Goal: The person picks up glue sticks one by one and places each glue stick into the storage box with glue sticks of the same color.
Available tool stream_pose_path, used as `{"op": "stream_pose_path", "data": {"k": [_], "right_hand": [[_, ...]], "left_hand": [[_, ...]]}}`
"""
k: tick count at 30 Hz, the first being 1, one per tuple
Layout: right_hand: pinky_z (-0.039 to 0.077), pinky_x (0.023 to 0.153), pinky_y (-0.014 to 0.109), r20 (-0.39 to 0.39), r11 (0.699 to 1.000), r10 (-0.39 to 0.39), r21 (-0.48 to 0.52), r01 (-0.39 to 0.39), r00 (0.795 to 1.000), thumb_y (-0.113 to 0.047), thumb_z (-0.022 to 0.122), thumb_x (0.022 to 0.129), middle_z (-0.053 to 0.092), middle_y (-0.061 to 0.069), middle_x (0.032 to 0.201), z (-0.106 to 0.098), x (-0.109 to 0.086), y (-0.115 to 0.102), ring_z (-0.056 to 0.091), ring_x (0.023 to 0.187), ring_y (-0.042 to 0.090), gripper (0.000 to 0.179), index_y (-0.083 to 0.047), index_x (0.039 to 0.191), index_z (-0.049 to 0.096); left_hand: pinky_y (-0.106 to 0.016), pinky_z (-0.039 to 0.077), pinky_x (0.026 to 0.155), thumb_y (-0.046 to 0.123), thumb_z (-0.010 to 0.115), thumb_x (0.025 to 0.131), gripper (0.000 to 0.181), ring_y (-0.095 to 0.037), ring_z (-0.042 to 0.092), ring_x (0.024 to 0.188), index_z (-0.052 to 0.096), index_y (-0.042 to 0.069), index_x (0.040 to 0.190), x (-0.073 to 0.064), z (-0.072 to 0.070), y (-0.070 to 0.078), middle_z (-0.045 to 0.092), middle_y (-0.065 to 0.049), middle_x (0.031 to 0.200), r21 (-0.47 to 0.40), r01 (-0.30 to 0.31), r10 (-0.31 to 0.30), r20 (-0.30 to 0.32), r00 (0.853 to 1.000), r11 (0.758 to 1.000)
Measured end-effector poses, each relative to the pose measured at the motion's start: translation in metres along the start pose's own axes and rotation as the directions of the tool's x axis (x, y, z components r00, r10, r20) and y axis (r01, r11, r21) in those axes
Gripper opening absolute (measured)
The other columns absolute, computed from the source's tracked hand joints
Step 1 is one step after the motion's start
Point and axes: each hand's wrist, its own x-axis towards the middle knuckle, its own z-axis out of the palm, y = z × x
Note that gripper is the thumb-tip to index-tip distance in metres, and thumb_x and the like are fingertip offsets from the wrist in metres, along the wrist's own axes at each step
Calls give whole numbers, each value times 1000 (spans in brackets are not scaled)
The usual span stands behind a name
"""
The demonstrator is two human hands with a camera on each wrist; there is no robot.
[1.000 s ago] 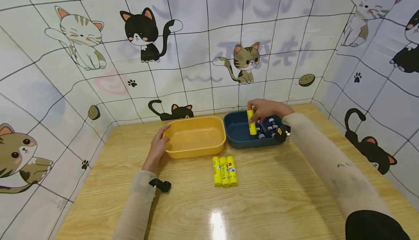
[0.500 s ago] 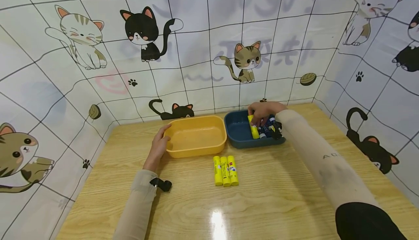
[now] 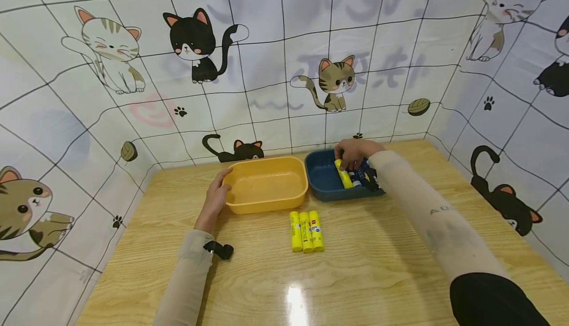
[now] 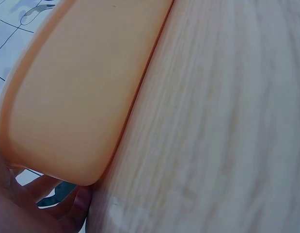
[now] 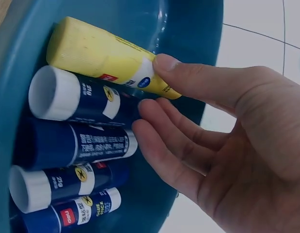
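Observation:
My left hand (image 3: 216,198) grips the left end of a yellow-orange plastic bin (image 3: 266,204), with the thumb over its rim. In the left wrist view, fingers (image 4: 67,211) curl round the corner of that bin. Inside a dark blue bin (image 3: 321,192), my right hand (image 3: 357,152) pinches the far end of a yellow glue stick (image 5: 94,51). Its thumb lies on the label, and the other fingertips are low beside the stick. The yellow stick lies tilted next to several navy glue sticks with white parts (image 5: 82,97), roughly in a row.
Three yellow glue sticks (image 3: 306,231) lie side by side on the wooden table (image 3: 378,276), in front of the two bins. The bins stand side by side near the back wall (image 3: 262,59), which is covered with a cat print.
My right hand has lowered the yellow glue stick into the blue bin, from nearly upright to lying beside the navy ones. The left hand has stayed on the yellow-orange bin.

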Motion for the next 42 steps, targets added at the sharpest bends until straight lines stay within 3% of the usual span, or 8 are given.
{"op": "stream_pose_path", "data": {"k": [7, 18, 25, 30, 36, 42], "right_hand": [[61, 80, 38, -25, 997, 1, -72, -3, 1000, -12, 67, 99, 66, 18, 119, 7, 4, 3, 70, 93, 27, 32, -4, 130, 63], [62, 80, 35, -21, 996, 38, -85, -39, 999, -13, 64, 102, 67, 19, 123, 12, 2, 5, 71, 94, 26, 38, -1, 138, 60], [62, 81, 36, -14, 998, 43, -44, -43, 999, -14, 62, 102, 69, 17, 120, 11, 6, 9, 71, 95, 26, 39, -2, 139, 59], [62, 80, 38, -16, 1000, 5, 4, -5, 1000, -18, 62, 102, 70, 16, 115, 7, 8, 18, 71, 93, 25, 45, 1, 142, 56], [62, 79, 39, -61, 1000, -24, 1, 24, 998, -18, 61, 103, 70, 19, 112, 0, -4, 15, 71, 89, 27, 41, 1, 139, 58], [61, 74, 42, -97, 992, -126, -16, 125, 987, -17, 60, 103, 71, 23, 102, -4, -18, 3, 68, 76, 24, 38, 2, 136, 59]], "left_hand": [[-50, 24, 128, 3, 40, 99, 61, -31, 24, 159, 43, 14, 158, 0, 1, -1, 29, -13, 170, -14, 31, -30, 18, 999, 999], [-49, 23, 129, 2, 40, 100, 58, -30, 26, 158, 44, 13, 157, -1, 2, -1, 32, -13, 169, -26, 10, -9, 17, 1000, 1000], [-49, 23, 129, 2, 41, 99, 59, -31, 26, 158, 44, 13, 157, -1, 2, 0, 31, -13, 169, -25, 17, -16, 9, 1000, 1000], [-49, 22, 129, 1, 41, 99, 59, -31, 25, 159, 43, 12, 157, -1, 1, 1, 31, -13, 169, -22, 19, -18, 13, 1000, 1000], [-50, 20, 129, 2, 40, 99, 59, -31, 22, 160, 44, 14, 157, -1, 1, 2, 30, -12, 170, -23, 19, -18, 10, 1000, 1000], [-49, 21, 129, 2, 40, 99, 60, -31, 24, 159, 43, 14, 158, -2, -1, 3, 30, -12, 170, -22, 29, -29, 15, 999, 999]]}}
